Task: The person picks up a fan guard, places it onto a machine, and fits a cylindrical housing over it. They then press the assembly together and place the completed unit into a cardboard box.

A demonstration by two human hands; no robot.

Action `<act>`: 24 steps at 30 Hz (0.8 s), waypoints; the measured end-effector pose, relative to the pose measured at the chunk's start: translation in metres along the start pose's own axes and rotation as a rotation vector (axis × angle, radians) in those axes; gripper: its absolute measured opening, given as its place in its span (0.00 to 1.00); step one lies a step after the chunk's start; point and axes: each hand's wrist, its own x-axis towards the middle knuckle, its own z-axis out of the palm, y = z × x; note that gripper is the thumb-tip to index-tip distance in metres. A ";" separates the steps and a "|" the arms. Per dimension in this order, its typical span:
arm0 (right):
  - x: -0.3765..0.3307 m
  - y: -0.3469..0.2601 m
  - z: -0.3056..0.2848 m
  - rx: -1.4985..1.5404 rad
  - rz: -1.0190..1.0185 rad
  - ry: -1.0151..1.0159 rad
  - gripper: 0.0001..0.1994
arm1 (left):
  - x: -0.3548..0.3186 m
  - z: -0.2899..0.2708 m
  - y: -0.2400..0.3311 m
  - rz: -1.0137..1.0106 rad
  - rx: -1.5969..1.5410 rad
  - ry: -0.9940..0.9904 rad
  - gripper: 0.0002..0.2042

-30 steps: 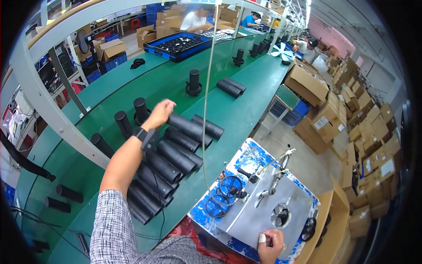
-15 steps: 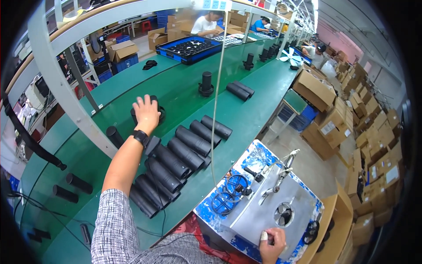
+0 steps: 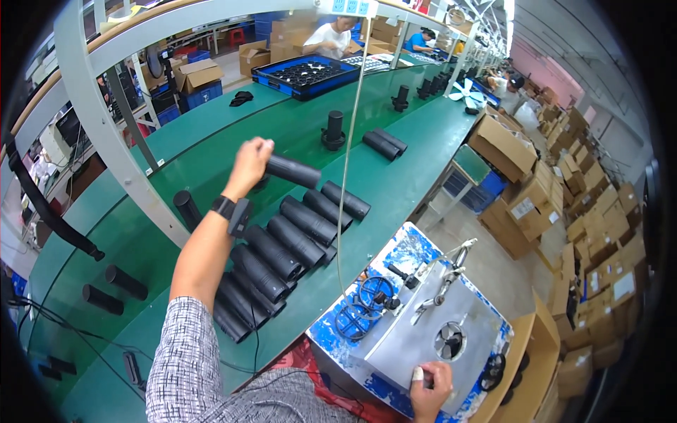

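Note:
My left hand (image 3: 252, 168) is closed around one end of a black ribbed tube (image 3: 295, 172), which slants to the right above the green bench. Partly hidden below it is a dark round piece (image 3: 261, 183). Several similar black tubes (image 3: 285, 243) lie side by side in a row near my left forearm. My right hand (image 3: 431, 389) rests at the near edge of a grey metal plate (image 3: 405, 352), its fingers curled in and a white covering on the thumb. What they hold, if anything, is hidden. A small fan wheel (image 3: 450, 341) sits in the plate's round opening.
A tube stands upright in a ring base (image 3: 333, 131) on the green belt. A thin cable (image 3: 343, 211) hangs in front of the bench. Cardboard boxes (image 3: 525, 211) are stacked to the right. Across the belt, near a blue tray (image 3: 303, 76), a person (image 3: 330, 41) works.
My left hand was spread open over a standing black piece; now it has closed on a tube, lifted and tilted it rightward. My right hand has stayed at the plate.

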 end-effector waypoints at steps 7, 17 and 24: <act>-0.009 0.008 0.011 0.008 0.027 -0.005 0.06 | -0.016 0.109 -0.065 -0.212 -0.153 -0.418 0.28; -0.005 0.014 0.000 0.116 -0.107 0.047 0.09 | -0.046 0.026 -0.021 0.124 0.377 -0.312 0.29; -0.073 0.093 -0.104 0.002 0.264 0.529 0.05 | -0.243 -0.102 0.150 0.166 -0.502 -0.309 0.10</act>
